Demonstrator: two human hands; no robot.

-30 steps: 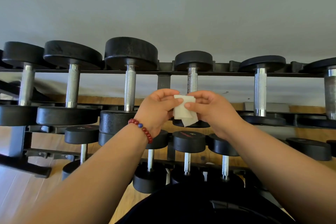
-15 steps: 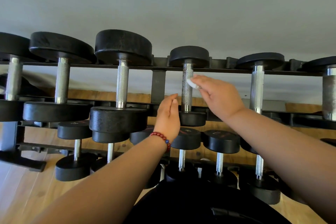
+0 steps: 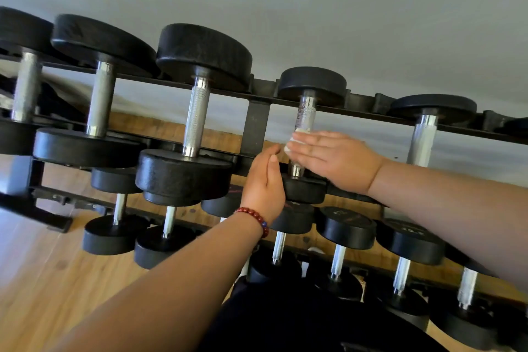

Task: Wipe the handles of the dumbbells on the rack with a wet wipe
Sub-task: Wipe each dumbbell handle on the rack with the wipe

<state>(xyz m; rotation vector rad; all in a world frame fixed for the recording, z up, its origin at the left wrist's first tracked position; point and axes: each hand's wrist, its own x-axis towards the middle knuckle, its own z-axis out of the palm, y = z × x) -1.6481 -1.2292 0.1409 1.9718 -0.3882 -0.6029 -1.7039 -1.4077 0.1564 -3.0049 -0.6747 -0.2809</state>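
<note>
Lower on the handle [image 3: 306,111] now, my flat right hand [image 3: 334,160] presses the wet wipe [image 3: 300,130] at its middle; left hand [image 3: 264,180] waits open at seven o'clock. I'd wrap and twist.

Faint markings on lower dumbbell heads [image 3: 345,226]; none legible.

Black rack [image 3: 258,123] on wood floor [image 3: 43,280], loaded with dumbbells [image 3: 204,56].
Upper tier: chrome handles [image 3: 196,120] span front and back rails, larger heads toward the left end. Lower tier: smaller ones side by side. Rack foot rests on floor, lower left.
</note>
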